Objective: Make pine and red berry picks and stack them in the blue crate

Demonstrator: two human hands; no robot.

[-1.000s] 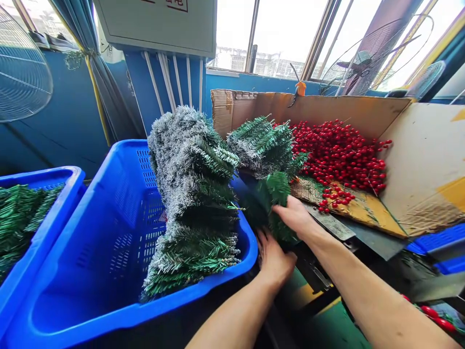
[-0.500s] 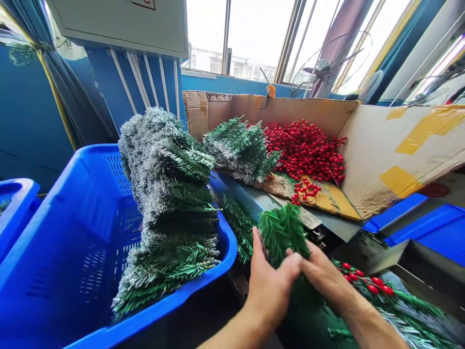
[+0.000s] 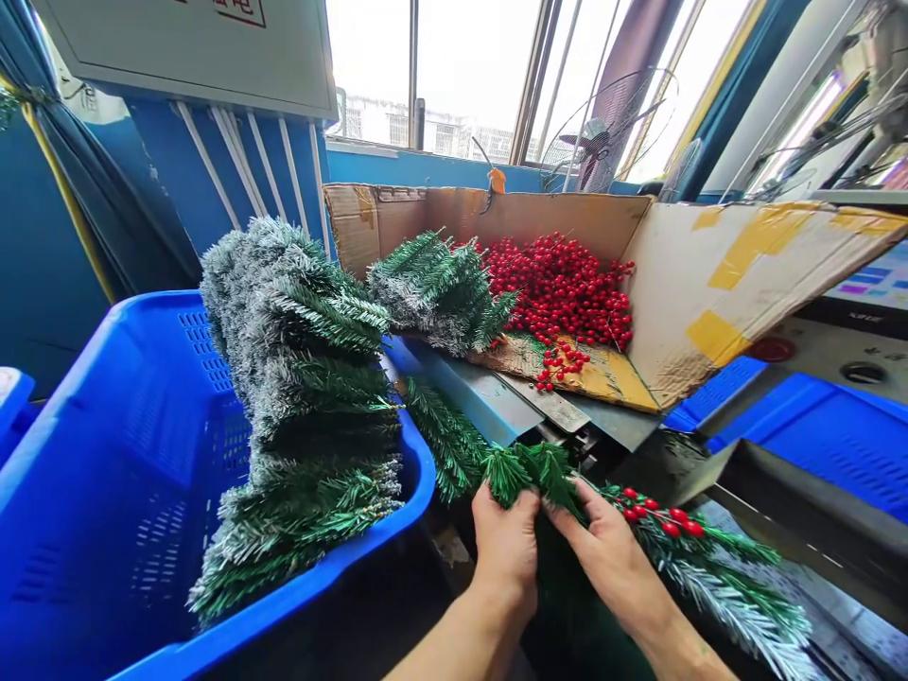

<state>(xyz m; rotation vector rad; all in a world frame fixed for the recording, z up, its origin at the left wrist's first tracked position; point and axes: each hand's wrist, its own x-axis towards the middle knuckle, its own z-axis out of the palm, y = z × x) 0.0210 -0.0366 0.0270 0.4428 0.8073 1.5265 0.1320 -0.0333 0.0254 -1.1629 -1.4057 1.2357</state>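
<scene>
Between my two hands is a bunch of plain green artificial pine sprigs (image 3: 529,470), its tips fanned into two clumps. My left hand (image 3: 505,539) pinches the left clump between thumb and fingers. The right clump is gripped by my right hand (image 3: 596,539), thumb and fingertips close to the left thumb. Below the hands the lower part of the bunch is dark and mostly hidden. Just right of my right hand lies a frosted pine spray with red berries (image 3: 663,515). Behind the hands, more green pine branches (image 3: 446,440) lean beside the basket.
A blue plastic basket (image 3: 120,397) on the left holds a tall stack of frosted pine branches (image 3: 284,350). Ahead, an open cardboard box (image 3: 699,303) holds red berry stems (image 3: 560,284) and a frosted pine bundle (image 3: 440,293). A metal tray (image 3: 801,539) stands at right.
The bunch has come down lower, and its tips are now parted into two clumps with a hand on each. My view has turned right, showing more of the berry spray.
</scene>
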